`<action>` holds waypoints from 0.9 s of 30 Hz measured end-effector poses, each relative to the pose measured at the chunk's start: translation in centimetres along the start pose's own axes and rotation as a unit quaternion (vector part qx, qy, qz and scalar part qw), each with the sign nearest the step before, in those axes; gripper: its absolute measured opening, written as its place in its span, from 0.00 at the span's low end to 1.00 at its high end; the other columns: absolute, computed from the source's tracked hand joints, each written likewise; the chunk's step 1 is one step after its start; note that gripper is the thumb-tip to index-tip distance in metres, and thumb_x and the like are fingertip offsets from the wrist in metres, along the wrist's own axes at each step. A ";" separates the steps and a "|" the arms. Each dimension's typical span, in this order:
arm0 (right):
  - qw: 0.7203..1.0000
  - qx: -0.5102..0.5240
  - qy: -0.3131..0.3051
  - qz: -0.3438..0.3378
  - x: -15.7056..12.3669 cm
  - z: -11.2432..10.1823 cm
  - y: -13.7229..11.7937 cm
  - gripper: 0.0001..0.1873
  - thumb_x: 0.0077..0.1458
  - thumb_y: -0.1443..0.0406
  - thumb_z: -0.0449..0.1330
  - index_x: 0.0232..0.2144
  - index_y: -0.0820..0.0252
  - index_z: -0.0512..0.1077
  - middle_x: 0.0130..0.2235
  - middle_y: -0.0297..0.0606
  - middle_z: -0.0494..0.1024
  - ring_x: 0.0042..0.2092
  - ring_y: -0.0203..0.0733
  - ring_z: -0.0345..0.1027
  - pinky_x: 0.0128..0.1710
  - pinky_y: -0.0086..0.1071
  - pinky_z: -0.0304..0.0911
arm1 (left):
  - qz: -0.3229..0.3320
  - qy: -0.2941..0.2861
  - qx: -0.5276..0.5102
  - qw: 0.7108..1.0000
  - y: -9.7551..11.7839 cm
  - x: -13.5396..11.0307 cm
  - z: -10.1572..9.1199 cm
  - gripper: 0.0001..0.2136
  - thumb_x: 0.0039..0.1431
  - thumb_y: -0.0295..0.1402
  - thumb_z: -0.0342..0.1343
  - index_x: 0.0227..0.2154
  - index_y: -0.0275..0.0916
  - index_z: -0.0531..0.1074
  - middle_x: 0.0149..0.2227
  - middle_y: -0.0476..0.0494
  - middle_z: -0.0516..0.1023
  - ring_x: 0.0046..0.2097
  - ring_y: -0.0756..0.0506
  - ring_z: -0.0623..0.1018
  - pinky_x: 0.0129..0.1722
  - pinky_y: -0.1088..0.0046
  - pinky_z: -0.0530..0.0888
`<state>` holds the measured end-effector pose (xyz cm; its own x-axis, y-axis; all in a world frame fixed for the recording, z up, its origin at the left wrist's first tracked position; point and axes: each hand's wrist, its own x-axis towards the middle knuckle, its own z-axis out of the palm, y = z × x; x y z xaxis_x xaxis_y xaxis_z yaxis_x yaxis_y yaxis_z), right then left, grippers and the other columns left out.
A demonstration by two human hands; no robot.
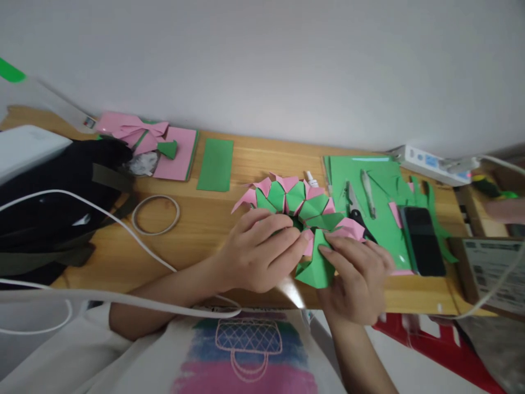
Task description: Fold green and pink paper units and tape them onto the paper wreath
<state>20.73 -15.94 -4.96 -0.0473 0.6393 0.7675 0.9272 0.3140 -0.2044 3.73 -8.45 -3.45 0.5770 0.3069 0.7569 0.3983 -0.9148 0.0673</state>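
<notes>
A pink-and-green paper ring [301,205] lies on a wooden desk [197,230], with a green folded piece [318,268] held against its near edge. The left hand [258,251], knuckles up and wrist low, curls its fingers shut over the ring's near rim, pinning it. The right hand [356,279], just right of that rim, pinches the piece under a flat forefinger, thumb out of sight. Fitting it cleanly would seem to call for steady pressure on the ring and a gentle slide, lest neighbouring flaps spring loose. Scissors [353,202] and a phone [422,241] lie right of the ring.
</notes>
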 end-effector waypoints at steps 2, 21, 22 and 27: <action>1.000 0.006 0.001 -0.002 -0.3 -0.1 0.0 0.07 0.60 0.70 0.55 0.36 0.55 0.72 0.38 0.36 0.80 0.40 0.42 0.75 0.48 0.42 0.62 | -0.002 -0.009 0.005 1.000 0.2 0.0 -0.1 0.05 0.61 0.27 0.56 0.37 0.32 0.75 0.32 0.50 0.81 0.38 0.47 0.77 0.41 0.66 0.70; 0.999 0.011 -0.008 0.038 -2.3 -0.3 -0.6 0.11 0.55 0.76 0.57 0.35 0.57 0.76 0.39 0.37 0.79 0.42 0.43 0.75 0.48 0.43 0.63 | -0.067 -0.102 -0.025 0.992 1.3 -0.2 -0.7 0.03 0.60 0.27 0.57 0.37 0.37 0.73 0.37 0.49 0.81 0.43 0.44 0.75 0.43 0.65 0.70; 0.999 0.011 -0.006 0.039 -2.3 -0.4 -0.6 0.11 0.55 0.75 0.57 0.35 0.57 0.76 0.39 0.37 0.79 0.42 0.43 0.75 0.48 0.43 0.63 | -0.071 -0.099 -0.038 0.992 1.3 -0.2 -0.9 0.02 0.60 0.27 0.58 0.36 0.37 0.73 0.37 0.49 0.81 0.42 0.45 0.75 0.42 0.65 0.71; 0.999 0.008 -0.018 0.032 -2.3 -0.7 -0.7 0.11 0.56 0.75 0.55 0.35 0.59 0.75 0.38 0.38 0.79 0.41 0.42 0.74 0.47 0.43 0.63 | -0.081 -0.074 -0.067 0.992 1.5 -0.2 -0.4 0.02 0.61 0.26 0.57 0.32 0.36 0.73 0.33 0.49 0.81 0.40 0.44 0.76 0.39 0.65 0.72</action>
<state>20.45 -18.17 -6.15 -0.0024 0.6831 0.7303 0.9225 0.2834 -0.2621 3.92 -9.98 -3.22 0.6159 0.4792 0.6254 0.4025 -0.8737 0.2731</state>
